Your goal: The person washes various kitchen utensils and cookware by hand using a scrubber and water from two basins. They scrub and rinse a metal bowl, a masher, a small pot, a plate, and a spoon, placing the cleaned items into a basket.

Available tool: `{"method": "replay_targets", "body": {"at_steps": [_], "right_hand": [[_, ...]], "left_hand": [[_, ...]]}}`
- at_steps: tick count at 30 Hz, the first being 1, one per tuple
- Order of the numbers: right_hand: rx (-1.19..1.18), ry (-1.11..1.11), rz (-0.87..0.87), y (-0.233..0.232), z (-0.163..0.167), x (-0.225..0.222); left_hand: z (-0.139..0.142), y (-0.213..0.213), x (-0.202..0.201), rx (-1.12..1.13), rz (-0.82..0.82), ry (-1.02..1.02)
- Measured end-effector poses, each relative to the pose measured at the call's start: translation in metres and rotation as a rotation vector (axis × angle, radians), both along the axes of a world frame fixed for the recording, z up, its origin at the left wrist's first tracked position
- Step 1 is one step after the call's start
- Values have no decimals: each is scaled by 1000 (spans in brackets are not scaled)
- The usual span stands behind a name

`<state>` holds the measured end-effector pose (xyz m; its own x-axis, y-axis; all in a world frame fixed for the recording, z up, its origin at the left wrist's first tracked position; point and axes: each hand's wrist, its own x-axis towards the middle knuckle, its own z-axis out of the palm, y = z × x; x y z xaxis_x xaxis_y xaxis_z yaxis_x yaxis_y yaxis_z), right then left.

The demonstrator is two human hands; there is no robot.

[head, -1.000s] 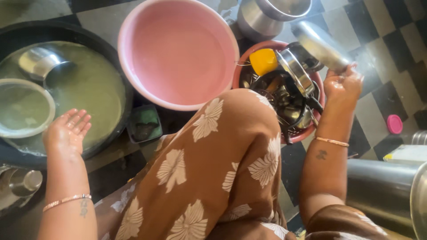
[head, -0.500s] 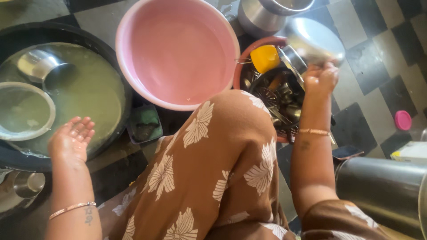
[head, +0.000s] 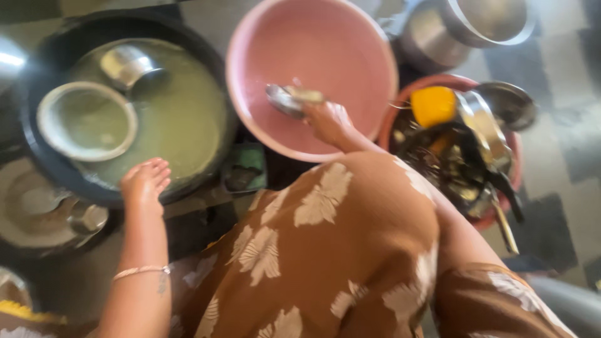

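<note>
Right hand: fingers closed on shiny steel spoon inside empty pink basin. Left hand: fingers spread, resting on black tub of greenish water holding two steel vessels.

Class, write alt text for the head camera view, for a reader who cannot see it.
A person's right hand holds a small steel utensil over an empty round pink plastic basin. Their left hand rests on the rim of a wide black tub of cloudy greenish water holding steel vessels. A red tub of dirty dishes sits to the right.
</note>
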<state>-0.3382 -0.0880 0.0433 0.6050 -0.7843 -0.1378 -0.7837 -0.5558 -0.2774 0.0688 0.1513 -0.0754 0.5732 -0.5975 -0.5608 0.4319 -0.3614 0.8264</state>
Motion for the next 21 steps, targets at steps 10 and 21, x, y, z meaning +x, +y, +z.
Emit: {"method": "replay_targets", "body": {"at_steps": [10, 21], "right_hand": [[-101, 92, 218, 5, -71, 7], [55, 153, 137, -5, -60, 46]], "left_hand": [[16, -23, -35, 426, -710, -1025], [6, -76, -77, 421, -1121, -1308]]}}
